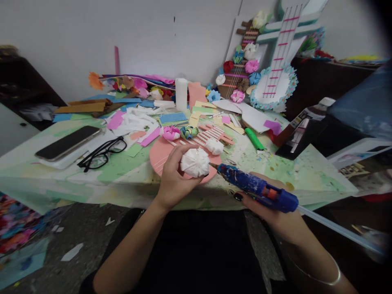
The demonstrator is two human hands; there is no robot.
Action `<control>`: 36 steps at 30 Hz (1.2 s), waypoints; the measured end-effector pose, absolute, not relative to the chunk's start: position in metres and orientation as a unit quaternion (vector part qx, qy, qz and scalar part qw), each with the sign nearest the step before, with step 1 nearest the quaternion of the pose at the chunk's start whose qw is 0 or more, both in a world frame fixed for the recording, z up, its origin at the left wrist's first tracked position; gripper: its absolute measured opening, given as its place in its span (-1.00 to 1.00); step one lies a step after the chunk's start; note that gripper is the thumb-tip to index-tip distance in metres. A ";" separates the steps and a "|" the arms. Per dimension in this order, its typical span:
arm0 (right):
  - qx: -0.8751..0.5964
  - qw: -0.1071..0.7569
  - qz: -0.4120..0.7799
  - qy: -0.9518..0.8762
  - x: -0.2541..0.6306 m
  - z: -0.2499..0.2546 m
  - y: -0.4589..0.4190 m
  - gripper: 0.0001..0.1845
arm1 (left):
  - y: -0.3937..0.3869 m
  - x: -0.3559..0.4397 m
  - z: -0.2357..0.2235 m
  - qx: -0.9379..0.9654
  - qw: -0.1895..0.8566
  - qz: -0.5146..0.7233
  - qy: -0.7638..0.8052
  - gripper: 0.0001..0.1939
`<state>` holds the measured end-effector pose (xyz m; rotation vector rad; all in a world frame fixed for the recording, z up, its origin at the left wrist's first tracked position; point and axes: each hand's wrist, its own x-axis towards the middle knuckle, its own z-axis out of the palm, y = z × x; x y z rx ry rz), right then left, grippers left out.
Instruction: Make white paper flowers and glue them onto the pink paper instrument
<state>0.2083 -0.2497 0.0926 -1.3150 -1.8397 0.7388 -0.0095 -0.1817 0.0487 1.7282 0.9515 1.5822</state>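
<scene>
Between the thumb and fingers of my left hand [174, 179] is a white paper flower [195, 162], its pleated underside turned up. My right hand [269, 208] is wrapped round a blue hot glue gun [257, 185] with a long glue stick [339, 230] sticking out of its back. The nozzle points left, right at the flower's edge; whether it touches I cannot tell. Beneath the flower lies a pink guitar-shaped cutout [159, 157] with rolled paper strips. A pink-and-white flower [170, 132], a green one [189, 132] and another white flower [214, 146] rest on it.
Black glasses [102, 154] and a phone [69, 143] lie on the left of the table. Paper scraps [137, 120] and a white roll [181, 94] are behind the cutout. A green cutter [254, 139] and a brown bottle [309, 116] are to the right. Decorated paper guitars [274, 83] lean against the wall.
</scene>
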 end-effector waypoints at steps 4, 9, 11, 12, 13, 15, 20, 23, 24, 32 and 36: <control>-0.513 0.390 0.276 -0.713 0.211 0.090 -0.248 -0.75 | -0.182 -0.009 0.047 0.644 0.326 0.599 0.347 -0.47; -0.508 0.409 0.235 -0.721 0.211 0.091 -0.246 -0.77 | -0.181 -0.009 0.046 0.652 0.319 0.600 0.335 -0.47; -0.501 0.408 0.231 -0.727 0.211 0.091 -0.245 -0.75 | -0.181 -0.009 0.046 0.656 0.316 0.597 0.338 -0.48; -0.498 0.407 0.234 -0.729 0.211 0.091 -0.245 -0.75 | -0.182 -0.009 0.046 0.657 0.314 0.595 0.340 -0.48; -0.495 0.408 0.238 -0.729 0.211 0.090 -0.246 -0.75 | -0.182 -0.009 0.046 0.657 0.313 0.596 0.341 -0.48; -0.492 0.409 0.245 -0.729 0.211 0.090 -0.246 -0.75 | -0.182 -0.008 0.046 0.652 0.317 0.600 0.339 -0.48; -0.498 0.378 0.256 -0.737 0.208 0.094 -0.247 -0.80 | -0.181 -0.008 0.044 0.645 0.328 0.600 0.342 -0.47; -0.500 0.368 0.256 -0.741 0.207 0.097 -0.246 -0.81 | -0.182 -0.009 0.043 0.651 0.330 0.594 0.339 -0.48; -0.497 0.371 0.256 -0.741 0.207 0.097 -0.246 -0.80 | -0.182 -0.009 0.044 0.653 0.332 0.592 0.335 -0.48; -0.497 0.361 0.268 -0.742 0.205 0.095 -0.244 -0.79 | -0.185 -0.008 0.048 0.660 0.336 0.583 0.335 -0.48; -0.497 0.352 0.278 -0.743 0.206 0.095 -0.245 -0.78 | -0.183 -0.008 0.047 0.647 0.340 0.591 0.341 -0.48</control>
